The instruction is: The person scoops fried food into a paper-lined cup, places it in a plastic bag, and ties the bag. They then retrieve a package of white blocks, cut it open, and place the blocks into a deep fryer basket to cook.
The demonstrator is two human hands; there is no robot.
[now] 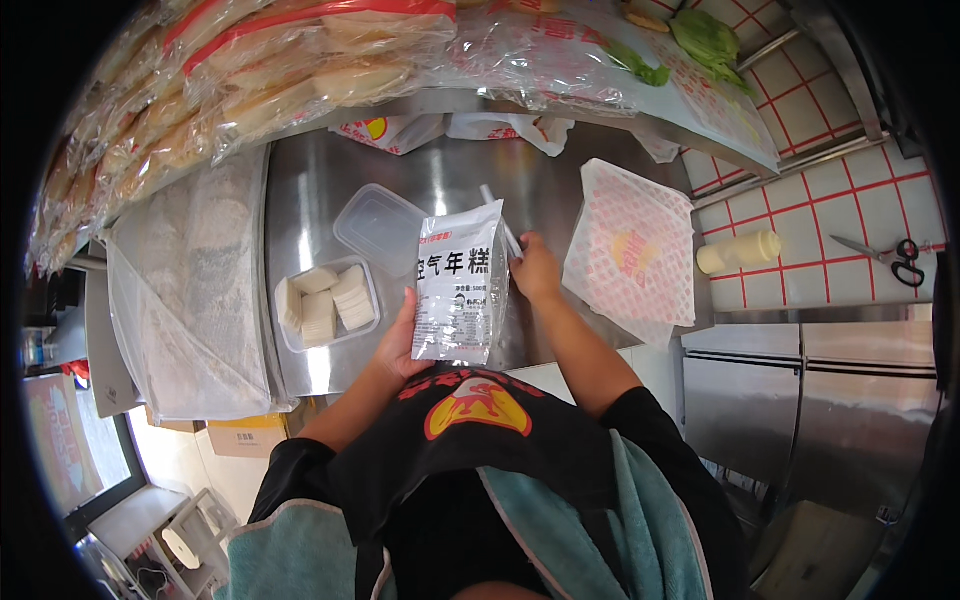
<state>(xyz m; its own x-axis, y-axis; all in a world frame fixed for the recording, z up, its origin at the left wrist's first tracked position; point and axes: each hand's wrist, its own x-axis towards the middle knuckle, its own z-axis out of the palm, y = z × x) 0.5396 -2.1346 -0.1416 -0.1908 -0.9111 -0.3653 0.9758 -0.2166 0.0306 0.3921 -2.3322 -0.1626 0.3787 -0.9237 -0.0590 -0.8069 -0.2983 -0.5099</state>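
My left hand (402,341) grips the lower left side of a silver-white plastic food packet (457,300) that bears printed writing. The packet stands tilted above the steel worktop, close to my apron. At its upper right side, my right hand (538,268) is closed on a slim, pale, straight tool (491,201). What kind of tool it is cannot be made out, since the packet and my fingers cover part of it. Left of the packet, a clear plastic tub (375,328) holds stacks of white rice cake slices (319,315). Its likely lid (371,225) lies behind it, partly hidden by the packet.
Printed wrapping paper (634,251) lies at right, with a squeeze bottle (739,252) and black-handled scissors (896,262) beyond. Plastic-covered trays (195,300) stand at left. Bagged bread buns (255,90) and lettuce (705,41) occupy the raised shelf (465,100).
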